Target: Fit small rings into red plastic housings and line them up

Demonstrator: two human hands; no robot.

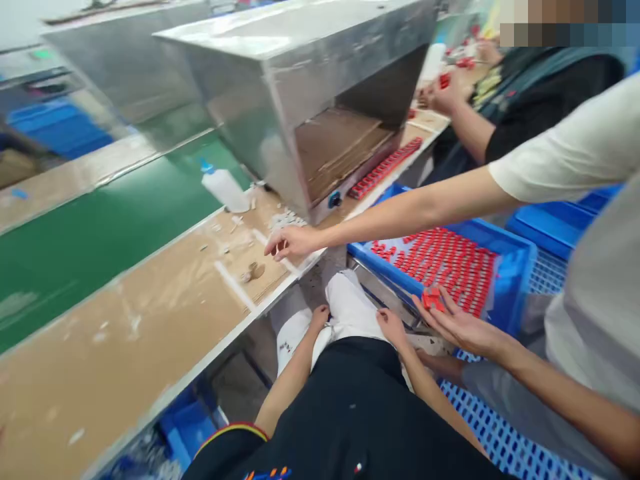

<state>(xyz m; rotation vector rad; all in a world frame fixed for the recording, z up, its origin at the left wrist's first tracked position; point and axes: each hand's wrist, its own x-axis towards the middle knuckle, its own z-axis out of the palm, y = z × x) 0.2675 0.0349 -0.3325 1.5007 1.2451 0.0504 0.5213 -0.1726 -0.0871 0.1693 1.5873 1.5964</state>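
Note:
My left hand (321, 316) rests on the white trousers (350, 303) over my lap, its fingers curled in, with nothing seen in it. On the other thigh lies my right hand (391, 325), also loosely closed and with no object showing. Both are below the workbench edge and touch nothing on the bench. From the right a co-worker in a pale shirt reaches across. One of that person's hands (295, 241) hovers over the bench near small pale pieces (287, 220); the other palm (467, 327) carries several small red parts (433, 299).
A blue tray (523, 260) to my right holds rows of red parts. Above the wooden bench (150, 340) stands a metal box (240, 100) with an open side. A white bottle (226, 189) stands near a green belt (125, 213). Another person's hand (447, 97) works beyond.

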